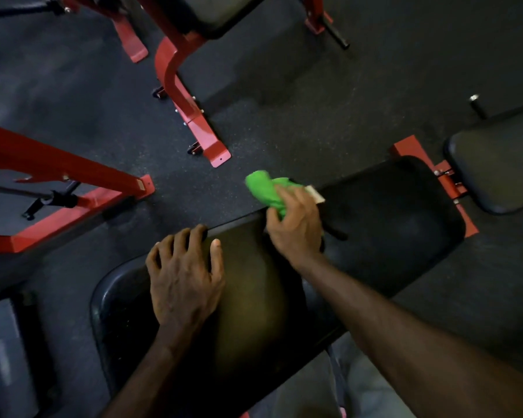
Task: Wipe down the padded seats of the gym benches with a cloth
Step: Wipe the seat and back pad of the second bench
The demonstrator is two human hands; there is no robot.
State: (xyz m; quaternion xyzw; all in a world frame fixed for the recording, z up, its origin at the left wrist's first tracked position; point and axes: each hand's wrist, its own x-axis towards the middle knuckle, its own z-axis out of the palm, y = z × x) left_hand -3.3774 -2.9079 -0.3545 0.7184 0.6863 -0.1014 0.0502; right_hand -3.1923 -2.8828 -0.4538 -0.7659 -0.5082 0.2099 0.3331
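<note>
Head view: risk noted. The crumpled bright green cloth (266, 193) overhangs the far edge of the long black padded bench seat (390, 206); it could slip from the grasp or miss the pad. The right hand (295, 226) clutches the cloth, bunched beneath its fingers. The left hand (183, 277) lies spread, fingertips curled over the far edge, bracing.

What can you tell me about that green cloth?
The cloth is bright green, soft and bunched, looking like microfibre. The right hand grips it from above, fingers curled round it, at the far edge of the black bench pad. One end sticks out past the pad's edge over the floor. A small pale tag shows beside it.
</note>
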